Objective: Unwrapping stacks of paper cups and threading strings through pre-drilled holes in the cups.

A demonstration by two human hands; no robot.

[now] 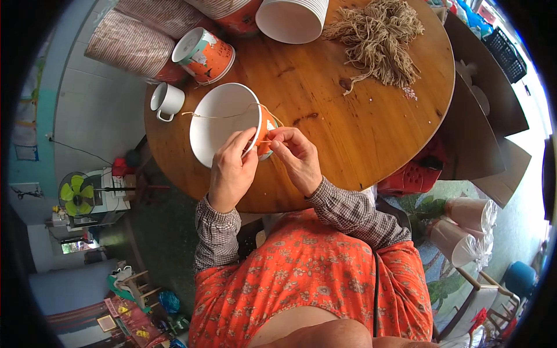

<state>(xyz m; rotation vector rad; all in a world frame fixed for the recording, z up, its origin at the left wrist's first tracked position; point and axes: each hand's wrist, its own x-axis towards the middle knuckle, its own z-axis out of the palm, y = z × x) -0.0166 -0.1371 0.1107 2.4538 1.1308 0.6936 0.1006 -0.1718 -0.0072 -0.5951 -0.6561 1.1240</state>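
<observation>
A large paper bucket [209,136], white inside with an orange printed outer wall, lies tilted on the wooden table, its mouth toward the left. My left hand [232,171] is closed on the rim at the near side, thumb and fingers pressing the wall. A thin tan string [223,116] runs across the mouth and over the upper rim to the orange side. Beside the left fingertips, my right hand [297,158] pinches what looks like the string against the bucket's outer wall. The fingers partly hide that spot.
On the table [348,145] stand a white mug [168,100], an orange bucket [208,58], stacked buckets [130,43] and a white stack [292,20]. A heap of tan strings [380,37] lies at the far right. Cardboard boxes [470,133] stand beyond the right edge.
</observation>
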